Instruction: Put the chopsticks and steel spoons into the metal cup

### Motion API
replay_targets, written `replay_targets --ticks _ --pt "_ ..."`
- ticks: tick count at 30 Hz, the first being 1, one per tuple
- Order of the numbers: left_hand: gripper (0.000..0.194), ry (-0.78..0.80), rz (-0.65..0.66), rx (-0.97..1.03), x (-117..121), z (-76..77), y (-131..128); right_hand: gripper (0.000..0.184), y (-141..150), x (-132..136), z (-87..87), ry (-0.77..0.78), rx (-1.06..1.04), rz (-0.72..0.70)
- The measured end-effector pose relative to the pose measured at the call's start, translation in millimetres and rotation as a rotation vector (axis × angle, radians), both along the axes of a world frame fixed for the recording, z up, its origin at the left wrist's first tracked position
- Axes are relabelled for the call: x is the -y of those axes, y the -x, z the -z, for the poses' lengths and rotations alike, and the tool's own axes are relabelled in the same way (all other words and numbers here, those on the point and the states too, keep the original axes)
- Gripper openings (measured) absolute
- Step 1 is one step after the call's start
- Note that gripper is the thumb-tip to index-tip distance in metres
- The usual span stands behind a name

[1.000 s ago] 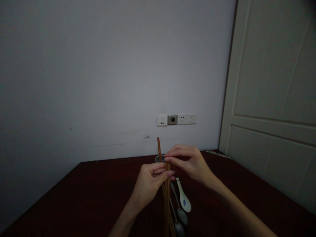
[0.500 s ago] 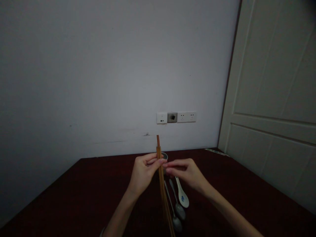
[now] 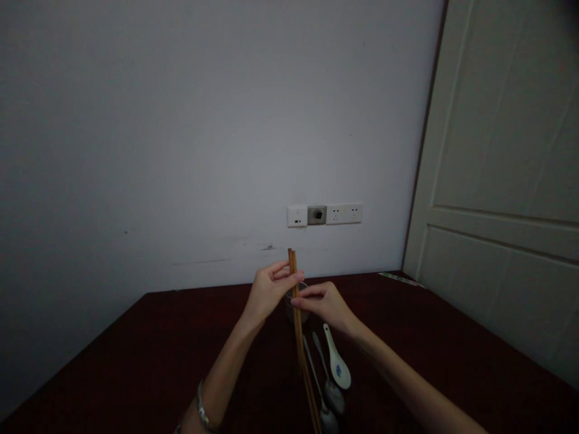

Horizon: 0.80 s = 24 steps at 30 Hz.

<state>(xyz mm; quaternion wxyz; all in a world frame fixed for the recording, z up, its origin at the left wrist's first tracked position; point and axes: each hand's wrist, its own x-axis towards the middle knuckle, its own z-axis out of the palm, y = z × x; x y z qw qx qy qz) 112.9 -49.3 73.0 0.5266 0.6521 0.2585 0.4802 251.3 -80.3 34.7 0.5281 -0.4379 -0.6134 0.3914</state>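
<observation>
1. The chopsticks [image 3: 298,337] are best steered by two spaced pinches, it would seem: firm near the upper ends, lighter lower down, so that the sticks can be evened without being splayed.
2. The ends should be kept level and the length upright enough that the cup [image 3: 304,316] behind is not knocked.
3. The upper part of the chopsticks is pinched between thumb and fingers of the left hand [image 3: 269,292]; just below that grip, the sticks are met by the thumb and fingertips of the right hand [image 3: 325,304], which appear closed on them.
4. The chopsticks are thus set between the two hands, with short ends raised above the left thumb and the long remainder run down toward the viewer (how many are held cannot be told).
5. To the right of the sticks, below the right hand, two metal spoons [image 3: 333,395] and a white spoon [image 3: 339,364] are laid on the table [image 3: 181,349].
</observation>
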Motion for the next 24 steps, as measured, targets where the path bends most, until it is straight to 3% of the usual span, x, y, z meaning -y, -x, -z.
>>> replay_targets --ticks 3,6,9,13,16,20,24 --pt "0.049 -0.024 -0.035 0.026 -15.8 1.1 3.0 0.029 -16.7 -32.5 -13.0 -0.072 0.015 0.062" --pt "0.043 0.009 -0.081 0.045 -29.3 11.1 7.3 0.031 -37.9 -75.4 -26.3 -0.102 -0.105 0.140" --pt "0.035 0.050 -0.132 0.014 -41.2 26.6 11.2 0.032 -53.1 -120.3 -26.9 -0.107 -0.128 0.183" --pt "0.030 0.082 -0.137 -0.018 -53.3 44.6 15.7 0.032 -58.3 -165.3 0.2 -0.082 -0.032 0.254" --pt "0.028 0.103 -0.141 -0.023 -58.8 52.9 18.5 0.030 -57.9 -182.2 28.6 -0.043 -0.004 0.267" --pt "0.027 0.124 -0.147 -0.041 -63.1 60.7 22.1 0.027 -57.9 -186.0 56.8 0.015 0.013 0.277" --pt "0.028 0.143 -0.148 -0.058 -65.0 66.9 26.0 0.024 -55.0 -179.2 71.8 0.051 0.022 0.259"
